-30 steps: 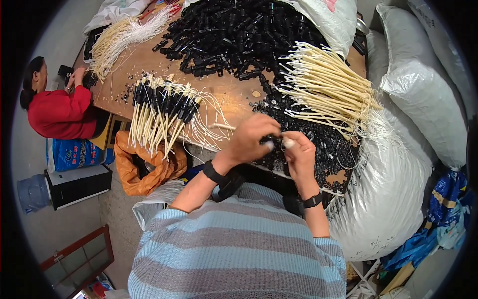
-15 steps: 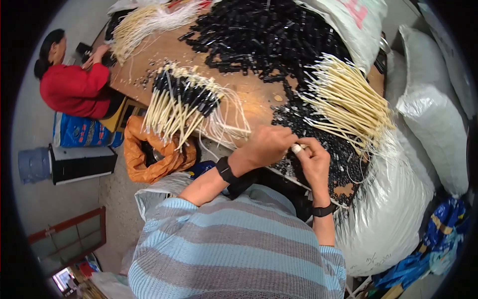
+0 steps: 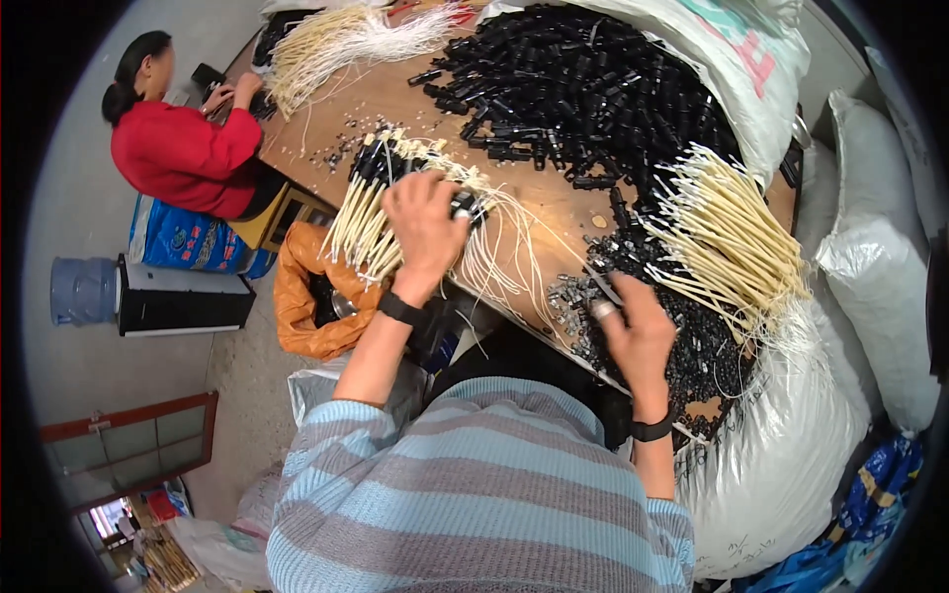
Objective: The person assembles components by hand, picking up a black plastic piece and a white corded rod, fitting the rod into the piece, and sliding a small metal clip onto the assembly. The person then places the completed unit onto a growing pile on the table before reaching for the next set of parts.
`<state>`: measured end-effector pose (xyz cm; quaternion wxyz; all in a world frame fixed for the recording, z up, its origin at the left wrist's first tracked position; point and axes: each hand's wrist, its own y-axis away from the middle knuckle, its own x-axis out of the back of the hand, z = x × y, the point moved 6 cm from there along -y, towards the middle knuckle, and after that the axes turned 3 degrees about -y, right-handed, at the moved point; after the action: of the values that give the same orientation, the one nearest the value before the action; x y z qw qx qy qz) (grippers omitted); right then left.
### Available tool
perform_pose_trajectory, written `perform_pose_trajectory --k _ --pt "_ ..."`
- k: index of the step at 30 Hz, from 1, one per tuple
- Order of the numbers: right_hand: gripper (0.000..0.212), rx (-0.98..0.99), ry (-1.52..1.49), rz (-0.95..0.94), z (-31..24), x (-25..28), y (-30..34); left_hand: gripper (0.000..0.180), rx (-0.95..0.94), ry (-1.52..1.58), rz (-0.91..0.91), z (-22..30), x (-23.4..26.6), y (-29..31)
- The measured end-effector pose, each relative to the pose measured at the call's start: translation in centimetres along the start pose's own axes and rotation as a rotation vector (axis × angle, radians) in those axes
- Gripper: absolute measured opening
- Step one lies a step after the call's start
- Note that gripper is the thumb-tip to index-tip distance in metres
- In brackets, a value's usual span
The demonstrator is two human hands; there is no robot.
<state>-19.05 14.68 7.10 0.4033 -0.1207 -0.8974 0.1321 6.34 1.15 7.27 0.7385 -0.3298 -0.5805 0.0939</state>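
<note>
My left hand (image 3: 427, 222) is over a bundle of cream sticks with black sleeves (image 3: 366, 212) near the table's front edge. Its fingers curl down around a black plastic sleeve (image 3: 462, 203) by the thumb; its fingertips are partly hidden. My right hand (image 3: 641, 331), a white wrap on one finger, is closed above a spread of small black pieces (image 3: 682, 306). A thin white cord (image 3: 554, 235) stretches from near the bundle to its fingers, where a blurred greyish strip shows. Loose white cords (image 3: 494, 262) trail off the bundle's right side.
Black plastic tubes (image 3: 583, 89) are heaped at the back. Another bundle of cream sticks (image 3: 736, 242) lies at right beside white sacks (image 3: 791, 425). An orange bag (image 3: 306, 306) stands below the table's left edge. A person in red (image 3: 183, 158) works at the far left.
My left hand has moved left, away from my right hand and onto the bundle. A cord now stretches between them. The whole view has shifted slightly.
</note>
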Motion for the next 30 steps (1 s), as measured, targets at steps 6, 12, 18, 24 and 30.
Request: perform_pose_trajectory --k 6,12,18,24,30 --pt "0.018 -0.137 0.027 0.092 4.2 1.9 1.3 0.039 -0.167 0.604 -0.153 7.4 -2.5 -1.1" --pt "0.021 -0.229 0.637 0.195 10.3 8.7 1.8 0.034 -0.439 0.611 -0.308 16.2 -10.3 -3.7" --pt "0.014 -0.076 0.546 0.124 8.9 8.7 2.0 0.034 -0.396 0.418 -0.453 15.2 -12.3 -2.8" --pt "0.017 -0.078 0.198 0.017 5.5 6.2 1.7 0.036 -0.091 1.003 -0.706 13.8 -9.5 -0.2" --pt "0.021 0.02 0.197 -0.115 3.5 4.0 2.1 0.034 -0.409 0.713 -0.683 14.0 -7.1 0.8"
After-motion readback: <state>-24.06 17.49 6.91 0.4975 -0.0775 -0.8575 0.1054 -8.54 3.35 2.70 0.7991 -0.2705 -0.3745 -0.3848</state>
